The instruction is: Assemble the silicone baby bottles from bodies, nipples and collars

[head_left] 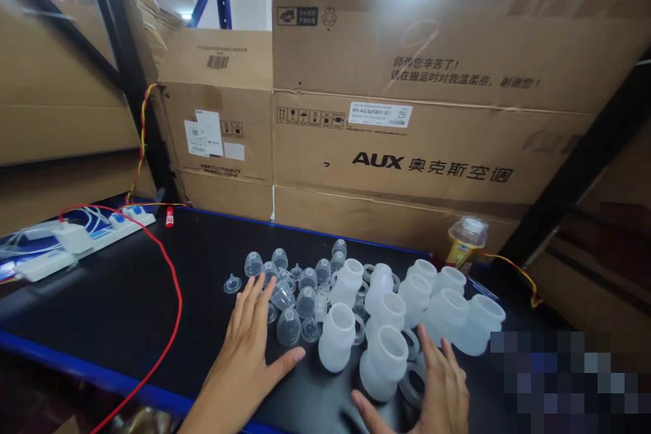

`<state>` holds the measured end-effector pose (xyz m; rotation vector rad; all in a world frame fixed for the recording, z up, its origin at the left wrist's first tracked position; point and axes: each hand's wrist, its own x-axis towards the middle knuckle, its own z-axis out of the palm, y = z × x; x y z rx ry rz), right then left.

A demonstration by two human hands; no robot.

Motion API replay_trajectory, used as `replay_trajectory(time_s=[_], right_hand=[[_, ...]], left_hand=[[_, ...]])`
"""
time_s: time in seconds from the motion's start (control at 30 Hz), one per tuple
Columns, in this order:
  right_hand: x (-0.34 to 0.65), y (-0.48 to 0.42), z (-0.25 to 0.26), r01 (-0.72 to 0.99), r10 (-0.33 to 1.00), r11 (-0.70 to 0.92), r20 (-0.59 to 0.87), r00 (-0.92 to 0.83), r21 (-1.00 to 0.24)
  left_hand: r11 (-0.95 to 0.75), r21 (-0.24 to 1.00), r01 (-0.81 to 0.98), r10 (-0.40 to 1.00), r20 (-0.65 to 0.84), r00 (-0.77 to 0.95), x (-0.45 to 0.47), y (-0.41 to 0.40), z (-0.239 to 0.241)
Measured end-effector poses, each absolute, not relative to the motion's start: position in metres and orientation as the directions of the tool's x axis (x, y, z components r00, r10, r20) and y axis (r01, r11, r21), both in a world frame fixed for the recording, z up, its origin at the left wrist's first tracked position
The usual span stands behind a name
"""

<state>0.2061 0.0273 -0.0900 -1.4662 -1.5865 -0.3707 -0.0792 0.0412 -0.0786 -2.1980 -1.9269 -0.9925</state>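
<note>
My left hand is open, fingers spread, at the left edge of a group of clear domed caps. A small clear nipple-shaped piece lies just left of its fingertips. On the right, my right hand is also open, its thumb and fingers apart beside a frosted white bottle with a wide mouth. Another frosted bottle stands between the hands. Several more bottles stand behind, uncapped. Translucent rings lie among them, partly hidden. Neither hand visibly holds anything.
A black tabletop with a blue edge carries everything. A red cable runs down the left side from a white power strip. Large cardboard boxes form the back wall. A lidded yellow-labelled container stands at the back right.
</note>
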Motion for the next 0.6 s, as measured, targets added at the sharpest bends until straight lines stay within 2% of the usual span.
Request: replay_trajectory(time_s=[0.13, 0.27, 0.5, 0.6], right_hand=[[0.207, 0.026, -0.089, 0.895, 0.647, 0.221, 0.745, 0.163, -0.388], [0.208, 0.027, -0.091, 0.904, 0.643, 0.234, 0.755, 0.131, -0.357], [0.198, 0.024, -0.085, 0.908, 0.701, 0.195, 0.700, 0.136, -0.372], [0.200, 0.025, -0.089, 0.905, 0.704, 0.212, 0.700, 0.120, -0.369]], left_hand=[[-0.261, 0.352, 0.899, 0.861, 0.506, 0.051, -0.082, 0.043, -0.078], [-0.295, 0.334, 0.895, 0.844, 0.529, 0.081, -0.084, 0.044, -0.078], [-0.328, 0.291, 0.899, 0.803, 0.587, 0.103, -0.084, 0.048, -0.079], [-0.339, 0.231, 0.912, 0.781, 0.610, 0.136, -0.084, 0.049, -0.083]])
